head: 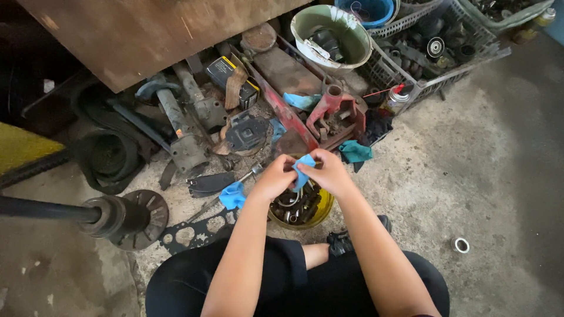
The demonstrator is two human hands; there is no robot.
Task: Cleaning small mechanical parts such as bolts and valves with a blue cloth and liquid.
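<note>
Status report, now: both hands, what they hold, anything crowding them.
Left hand and right hand both pinch a small blue cloth. Held above the yellow bowl of metal parts. Red jack and scrap close ahead, not touching.

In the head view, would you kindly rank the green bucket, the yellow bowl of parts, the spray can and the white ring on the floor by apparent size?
1. Green bucket, largest, though it lies farther from the camera.
2. Yellow bowl, partly hidden by the hands.
3. Spray can.
4. White ring, smallest.
</note>
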